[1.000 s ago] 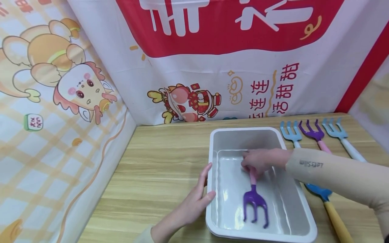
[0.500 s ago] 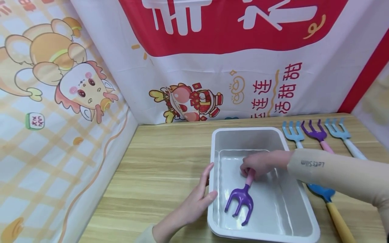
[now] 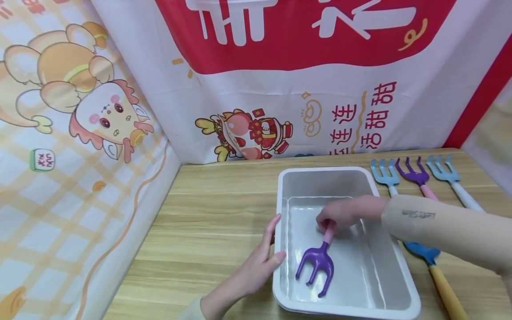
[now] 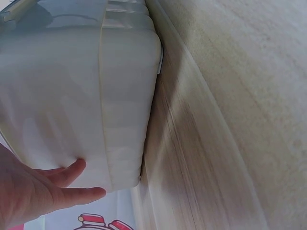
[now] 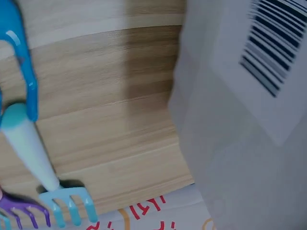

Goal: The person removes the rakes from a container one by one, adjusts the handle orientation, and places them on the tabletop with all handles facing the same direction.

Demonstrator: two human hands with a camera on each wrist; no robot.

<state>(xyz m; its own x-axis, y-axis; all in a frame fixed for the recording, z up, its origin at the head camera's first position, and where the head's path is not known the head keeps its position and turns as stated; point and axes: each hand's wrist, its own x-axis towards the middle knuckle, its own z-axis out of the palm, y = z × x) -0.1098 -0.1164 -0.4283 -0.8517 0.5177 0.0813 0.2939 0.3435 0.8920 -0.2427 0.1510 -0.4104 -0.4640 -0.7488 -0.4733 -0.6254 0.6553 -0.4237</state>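
Observation:
A grey-white plastic bin (image 3: 346, 313) stands on the wooden table. Inside it, my right hand (image 3: 338, 212) grips the pink handle of a purple hand fork (image 3: 318, 260), whose tines point down-left over the bin floor. The handle's end is hidden in the fist. At the bin's left side, my left hand (image 3: 258, 266) has its fingers extended against the outer wall, thumb by the rim. In the left wrist view, the fingertips rest on the bin's side wall (image 4: 67, 96). My right hand is out of the right wrist view, where the bin's outer wall fills the right side.
Right of the bin lie two light-blue hand forks (image 3: 385, 173) (image 3: 443, 171) with a purple one (image 3: 415, 175) between them. Nearer is a blue tool with a yellow handle (image 3: 446, 289), partly under my right forearm. Printed cloth (image 3: 256, 89) hangs behind the table (image 3: 208, 213).
Inside the bin, the purple fork's tines have swung left, with my right hand still gripping its handle. Over the last half second little has moved. My left hand stays at the bin's side.

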